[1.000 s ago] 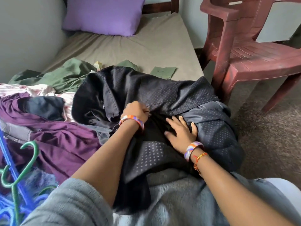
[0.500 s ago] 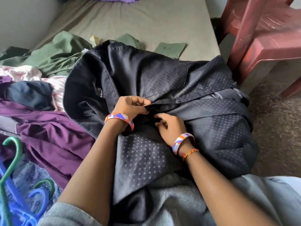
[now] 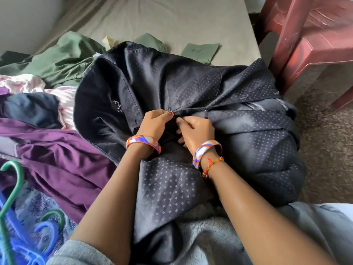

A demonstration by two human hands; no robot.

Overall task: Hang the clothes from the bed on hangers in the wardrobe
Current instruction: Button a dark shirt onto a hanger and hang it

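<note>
1. The dark dotted button-up shirt (image 3: 200, 96) lies crumpled on the bed's olive sheet (image 3: 172, 20), partly across her lap.
2. Her left hand (image 3: 155, 124) and right hand (image 3: 196, 131) each pinch its front edge, probably working a button before hanging.
3. Green and blue plastic hangers (image 3: 11, 222) wait beside her; no container shows.

Two hands (image 3: 155, 124) (image 3: 196, 131), five garments (roughly) (image 3: 191, 92), one chair (image 3: 309, 35).
</note>
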